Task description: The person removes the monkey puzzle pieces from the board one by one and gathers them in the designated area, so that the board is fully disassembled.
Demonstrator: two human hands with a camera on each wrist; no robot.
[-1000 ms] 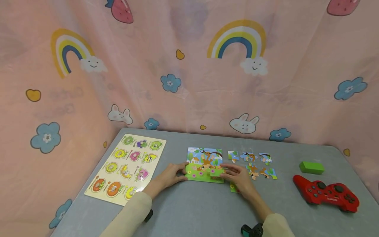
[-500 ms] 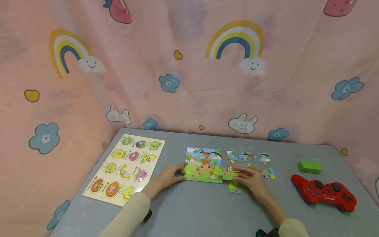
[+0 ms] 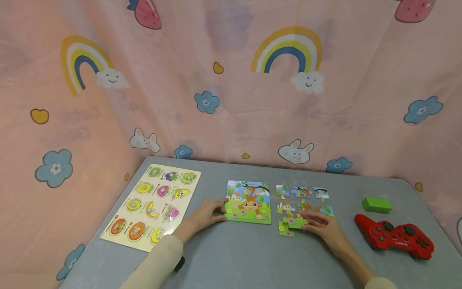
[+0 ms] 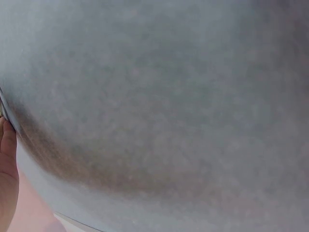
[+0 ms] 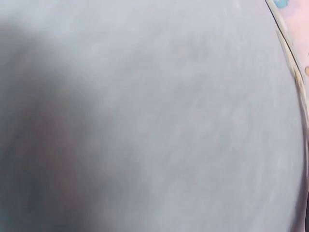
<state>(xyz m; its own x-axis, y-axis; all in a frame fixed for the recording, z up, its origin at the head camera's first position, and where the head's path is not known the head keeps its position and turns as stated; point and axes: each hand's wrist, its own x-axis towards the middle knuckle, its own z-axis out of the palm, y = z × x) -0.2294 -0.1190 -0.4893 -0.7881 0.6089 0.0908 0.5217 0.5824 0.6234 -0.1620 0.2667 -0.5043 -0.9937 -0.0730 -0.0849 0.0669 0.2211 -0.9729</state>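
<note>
A square monkey picture board (image 3: pixel 249 200) lies mid-table in the head view. My left hand (image 3: pixel 206 214) holds its left edge, index finger above and thumb below along that side. To the right, my right hand (image 3: pixel 323 226) pinches a green jigsaw piece (image 3: pixel 297 223) between thumb and fingers. This piece overlaps a green corner piece (image 3: pixel 285 229) with flowers. Beyond lie further jigsaw pieces, among them a house piece (image 3: pixel 284 207) and a branch piece (image 3: pixel 321 193); the hand partly covers some. In the left wrist view only fingers (image 4: pixel 8 140) show, at a thin edge.
On the left lies a cream fruit board (image 3: pixel 151 206) with knobbed fruit pieces. A green block (image 3: pixel 377 205) and a red game controller (image 3: pixel 394 237) rest on the right of the grey table (image 3: pixel 231 257). A pink patterned cloth (image 3: pixel 231 100) hangs behind.
My right hand has carried the green piece from over the board's lower right corner, rightwards and nearer, to beside the corner piece. The left hand has stayed at the board's edge.
</note>
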